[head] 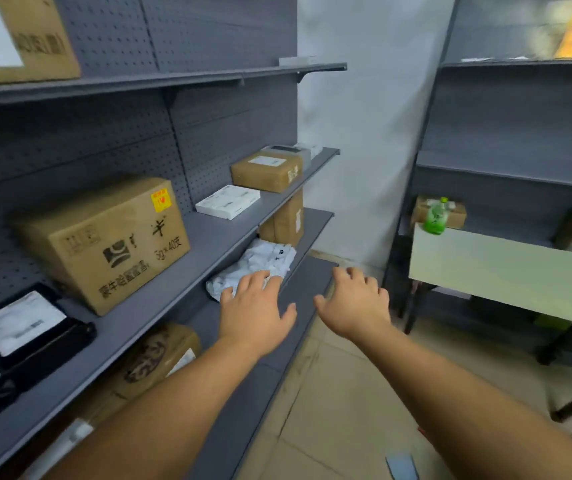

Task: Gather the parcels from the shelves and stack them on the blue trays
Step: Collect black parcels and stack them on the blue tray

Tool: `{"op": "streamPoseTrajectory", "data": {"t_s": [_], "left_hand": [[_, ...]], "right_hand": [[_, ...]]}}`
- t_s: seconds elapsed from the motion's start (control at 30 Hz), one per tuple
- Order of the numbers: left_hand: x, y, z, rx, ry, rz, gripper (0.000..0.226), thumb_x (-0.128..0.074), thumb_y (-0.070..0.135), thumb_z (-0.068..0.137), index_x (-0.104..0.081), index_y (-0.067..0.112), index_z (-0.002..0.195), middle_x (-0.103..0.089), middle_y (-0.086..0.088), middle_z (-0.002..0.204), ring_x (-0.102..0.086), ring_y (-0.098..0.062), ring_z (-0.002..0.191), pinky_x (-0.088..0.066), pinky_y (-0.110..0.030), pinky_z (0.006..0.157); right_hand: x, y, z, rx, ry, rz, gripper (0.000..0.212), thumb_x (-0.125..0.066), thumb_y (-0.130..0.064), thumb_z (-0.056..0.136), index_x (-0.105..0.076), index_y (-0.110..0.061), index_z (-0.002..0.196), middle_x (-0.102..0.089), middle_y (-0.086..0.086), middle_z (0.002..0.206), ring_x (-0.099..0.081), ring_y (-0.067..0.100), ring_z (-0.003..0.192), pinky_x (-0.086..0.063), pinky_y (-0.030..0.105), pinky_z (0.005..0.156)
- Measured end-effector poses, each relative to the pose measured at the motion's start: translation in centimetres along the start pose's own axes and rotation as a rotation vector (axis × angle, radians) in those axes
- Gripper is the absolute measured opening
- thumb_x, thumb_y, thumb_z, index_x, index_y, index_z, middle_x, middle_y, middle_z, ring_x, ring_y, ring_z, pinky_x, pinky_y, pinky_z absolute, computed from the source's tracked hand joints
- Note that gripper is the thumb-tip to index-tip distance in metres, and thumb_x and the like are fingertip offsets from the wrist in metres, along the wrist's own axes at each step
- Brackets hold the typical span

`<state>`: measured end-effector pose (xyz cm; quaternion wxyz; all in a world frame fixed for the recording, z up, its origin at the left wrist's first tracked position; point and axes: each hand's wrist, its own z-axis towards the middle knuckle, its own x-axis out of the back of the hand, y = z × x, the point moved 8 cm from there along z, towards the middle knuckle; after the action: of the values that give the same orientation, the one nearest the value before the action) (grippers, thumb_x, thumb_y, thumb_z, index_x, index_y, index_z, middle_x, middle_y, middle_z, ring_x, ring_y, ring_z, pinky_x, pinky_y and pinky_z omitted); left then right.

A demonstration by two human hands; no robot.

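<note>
Because the soft white parcel [260,263] is lying low on the shelf [208,233], both open, empty hands, left hand [255,308] and right hand [355,303], are reaching to scoop it together.

Both hands [255,306] [355,306] outstretched, fingers [354,273] spread

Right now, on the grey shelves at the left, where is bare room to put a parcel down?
Bare patch: the middle shelf between the big brown carton and the flat white box. The shelf below is bare near the left hand, beside the white bag. Crowded: the far end, by the small brown box.
</note>
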<state>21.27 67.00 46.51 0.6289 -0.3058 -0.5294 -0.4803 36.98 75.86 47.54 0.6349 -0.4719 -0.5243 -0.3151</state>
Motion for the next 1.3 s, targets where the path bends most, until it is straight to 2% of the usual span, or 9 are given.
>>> {"op": "streamPoseTrajectory", "data": {"t_s": [0.17, 0.33, 0.5, 0.6, 0.8, 0.93, 1.03, 1.13, 1.3], "left_hand": [[0.9, -6.5, 0.0, 0.147, 0.020, 0.042, 0.056, -0.046, 0.062, 0.092, -0.051, 0.033, 0.140, -0.046, 0.009, 0.150, -0.042, -0.017, 0.139, -0.039, -0.047, 0.105], [1.9, -14.2, -0.7, 0.256, 0.018, 0.062, 0.058, -0.043, 0.060, 0.097, -0.045, 0.032, 0.147, -0.039, 0.007, 0.156, -0.035, -0.018, 0.145, -0.037, -0.050, 0.111], [3.2, -21.9, -1.9, 0.386, 0.032, 0.117, 0.058, -0.042, 0.059, 0.097, -0.045, 0.031, 0.148, -0.040, 0.005, 0.158, -0.036, -0.020, 0.144, -0.036, -0.048, 0.108], [3.6, -25.2, -3.3, 0.455, 0.025, 0.133, 0.061, -0.042, 0.060, 0.097, -0.043, 0.031, 0.150, -0.037, 0.006, 0.160, -0.033, -0.019, 0.146, -0.034, -0.049, 0.112], [4.8, -31.1, -6.7, 0.601, 0.027, 0.163, 0.056, -0.042, 0.059, 0.098, -0.044, 0.032, 0.147, -0.039, 0.006, 0.156, -0.034, -0.019, 0.145, -0.032, -0.051, 0.114], [5.8, -34.6, -9.4, 0.743, 0.025, 0.194, 0.057, -0.043, 0.060, 0.098, -0.042, 0.032, 0.148, -0.040, 0.005, 0.155, -0.036, -0.020, 0.143, -0.034, -0.051, 0.114], [6.5, -36.2, -11.5, 0.848, 0.035, 0.214, 0.056, -0.042, 0.060, 0.098, -0.044, 0.031, 0.147, -0.042, 0.006, 0.153, -0.038, -0.020, 0.141, -0.036, -0.051, 0.113], [7.1, -37.3, -13.2, 0.945, 0.034, 0.217, 0.055, -0.042, 0.058, 0.099, -0.044, 0.032, 0.147, -0.041, 0.007, 0.153, -0.037, -0.020, 0.142, -0.035, -0.052, 0.114], [7.2, -38.9, -16.5, 1.097, 0.019, 0.231, 0.051, -0.041, 0.052, 0.101, -0.043, 0.031, 0.147, -0.041, 0.006, 0.152, -0.035, -0.020, 0.143, -0.033, -0.051, 0.111]], "right_hand": [[-2.2, -7.2, 2.2, 0.179, -0.060, 0.006, 0.068, -0.047, -0.059, 0.092, -0.035, -0.027, 0.151, -0.036, 0.006, 0.157, -0.036, 0.035, 0.140, -0.030, 0.050, 0.112], [-4.9, -15.4, 3.3, 0.309, -0.101, 0.030, 0.066, -0.047, -0.059, 0.092, -0.039, -0.026, 0.149, -0.040, 0.006, 0.154, -0.038, 0.036, 0.137, -0.032, 0.051, 0.109], [-6.8, -24.0, 3.0, 0.455, -0.130, 0.051, 0.065, -0.046, -0.058, 0.093, -0.038, -0.025, 0.148, -0.042, 0.008, 0.151, -0.038, 0.038, 0.137, -0.033, 0.051, 0.109], [-8.2, -28.0, 2.7, 0.529, -0.169, 0.050, 0.066, -0.046, -0.057, 0.093, -0.036, -0.025, 0.150, -0.040, 0.008, 0.153, -0.037, 0.038, 0.138, -0.034, 0.051, 0.110], [-11.1, -35.9, 1.4, 0.697, -0.282, 0.036, 0.068, -0.047, -0.059, 0.096, -0.034, -0.025, 0.152, -0.040, 0.009, 0.154, -0.040, 0.038, 0.137, -0.039, 0.050, 0.108], [-12.8, -40.2, -0.4, 0.820, -0.354, 0.071, 0.061, -0.048, -0.055, 0.095, -0.043, -0.018, 0.144, -0.048, 0.012, 0.145, -0.045, 0.037, 0.130, -0.045, 0.047, 0.103], [-13.8, -42.9, -1.8, 0.910, -0.397, 0.094, 0.062, -0.049, -0.053, 0.096, -0.040, -0.020, 0.148, -0.049, 0.010, 0.145, -0.044, 0.035, 0.132, -0.044, 0.044, 0.104], [-14.3, -45.2, -2.8, 0.988, -0.395, 0.120, 0.058, -0.050, -0.052, 0.094, -0.044, -0.024, 0.145, -0.054, 0.008, 0.139, -0.049, 0.033, 0.126, -0.046, 0.042, 0.100], [-16.2, -48.1, -4.8, 1.096, -0.430, 0.118, 0.061, -0.048, -0.053, 0.093, -0.043, -0.024, 0.146, -0.049, 0.007, 0.141, -0.045, 0.033, 0.126, -0.043, 0.047, 0.103]]}}
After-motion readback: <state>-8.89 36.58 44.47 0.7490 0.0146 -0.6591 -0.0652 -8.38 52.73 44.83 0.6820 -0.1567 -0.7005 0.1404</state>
